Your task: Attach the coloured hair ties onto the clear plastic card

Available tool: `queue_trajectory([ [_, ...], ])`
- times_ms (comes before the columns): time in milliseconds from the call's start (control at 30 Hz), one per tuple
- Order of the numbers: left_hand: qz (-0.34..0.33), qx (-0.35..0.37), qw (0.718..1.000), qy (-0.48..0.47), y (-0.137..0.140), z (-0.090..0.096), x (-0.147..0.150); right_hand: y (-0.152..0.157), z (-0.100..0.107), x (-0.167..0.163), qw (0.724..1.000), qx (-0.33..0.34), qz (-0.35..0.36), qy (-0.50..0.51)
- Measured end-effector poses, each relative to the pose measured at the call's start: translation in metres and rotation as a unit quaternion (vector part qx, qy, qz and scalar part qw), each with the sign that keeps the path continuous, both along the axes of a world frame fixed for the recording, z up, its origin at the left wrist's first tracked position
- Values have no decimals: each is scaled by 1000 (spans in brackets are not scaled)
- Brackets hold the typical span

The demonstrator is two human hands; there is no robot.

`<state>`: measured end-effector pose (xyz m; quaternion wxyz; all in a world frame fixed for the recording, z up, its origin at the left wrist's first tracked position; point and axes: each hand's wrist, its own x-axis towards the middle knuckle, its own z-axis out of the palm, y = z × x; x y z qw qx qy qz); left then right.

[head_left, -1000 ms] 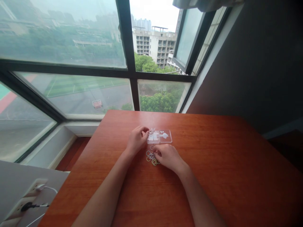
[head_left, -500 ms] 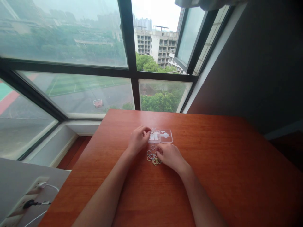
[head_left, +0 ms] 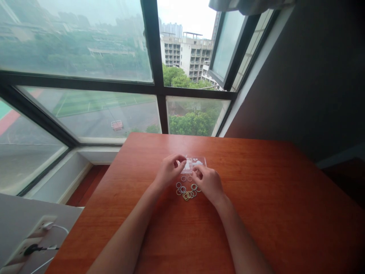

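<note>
Clear plastic case (head_left: 202,161) lies opened flat on the reddish-brown wooden counter (head_left: 262,198), white shapes showing through it. Left hand (head_left: 169,170) at the case's left side, overlapping that edge in view; thumb and forefinger curled toward each other, cannot tell whether anything sits between them. Right hand (head_left: 210,185) at the case's near edge, fingers bent in, fingertips bunched; a grip on something too small to make out. Two pale rings (head_left: 183,181) lie separately, just on the near side of the case. Farther toward the person from the case, a loose cluster of silvery and yellowish rings (head_left: 186,196), several overlapping, some beside the right hand. Beyond the case, past the counter's far edge, dark-framed window (head_left: 162,91).
</note>
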<state>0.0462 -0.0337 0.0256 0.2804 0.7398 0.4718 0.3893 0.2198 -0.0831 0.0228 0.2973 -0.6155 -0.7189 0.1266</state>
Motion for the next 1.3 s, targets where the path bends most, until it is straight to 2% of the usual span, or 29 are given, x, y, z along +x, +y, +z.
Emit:
queue_trajectory([
  [233, -115, -94, 988, -40, -10, 12, 9, 1, 1, 2, 997, 55, -38, 44],
  [333, -121, -103, 987, -29, -11, 12, 9, 1, 1, 2, 996, 59, -40, 46],
  [567, -83, -49, 995, 0, -7, 4, 7, 1, -1, 2, 997, 59, -33, 31],
  [767, 74, 19, 997, 21, 3, -7, 0, 0, 0, 0, 999, 43, -16, 18],
  [833, 106, 32, 993, 42, 6, -12, -3, 0, -1, -1, 999, 32, -11, 10],
  [1133, 119, 39, 990, 62, 9, -14, -8, -3, 0, -3, 999, -24, 25, -11],
  [1300, 105, 37, 992, 56, 8, -13, -7, -5, 0, -7, 990, -95, 102, 17],
])
